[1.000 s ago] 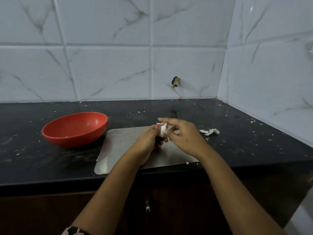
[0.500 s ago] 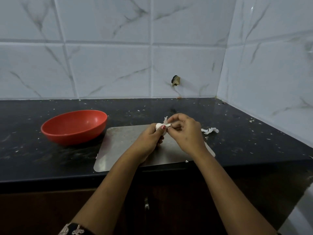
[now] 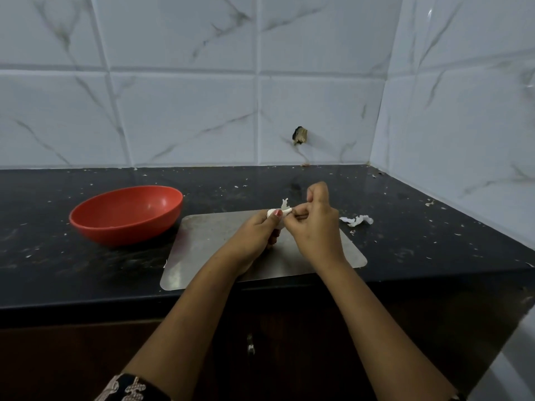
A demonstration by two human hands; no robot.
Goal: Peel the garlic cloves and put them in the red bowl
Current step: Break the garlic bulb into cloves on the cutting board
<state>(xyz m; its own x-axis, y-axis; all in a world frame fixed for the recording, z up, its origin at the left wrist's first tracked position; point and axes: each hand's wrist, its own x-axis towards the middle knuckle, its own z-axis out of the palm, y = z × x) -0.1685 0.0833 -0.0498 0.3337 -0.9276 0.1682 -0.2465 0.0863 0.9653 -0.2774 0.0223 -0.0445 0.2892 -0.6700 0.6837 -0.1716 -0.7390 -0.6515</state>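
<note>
A white garlic clove (image 3: 271, 213) is held just above the steel cutting board (image 3: 208, 244), pinched in the curled fingers of my left hand (image 3: 257, 233). My right hand (image 3: 315, 224) pinches a strip of papery skin (image 3: 285, 204) that sticks up from the clove's right end. The red bowl (image 3: 124, 215) stands on the black counter to the left of the board, tilted toward me, with nothing visible inside.
A crumpled piece of white garlic skin (image 3: 356, 220) lies on the black counter (image 3: 419, 227) just right of the board. Small skin flakes are scattered over the counter. Tiled walls close the back and right side; the counter's front edge runs below the board.
My right hand's fingers, spread over the clove a second ago, have curled and pinched the skin, pulling a strip upward. My left hand keeps its hold on the clove.
</note>
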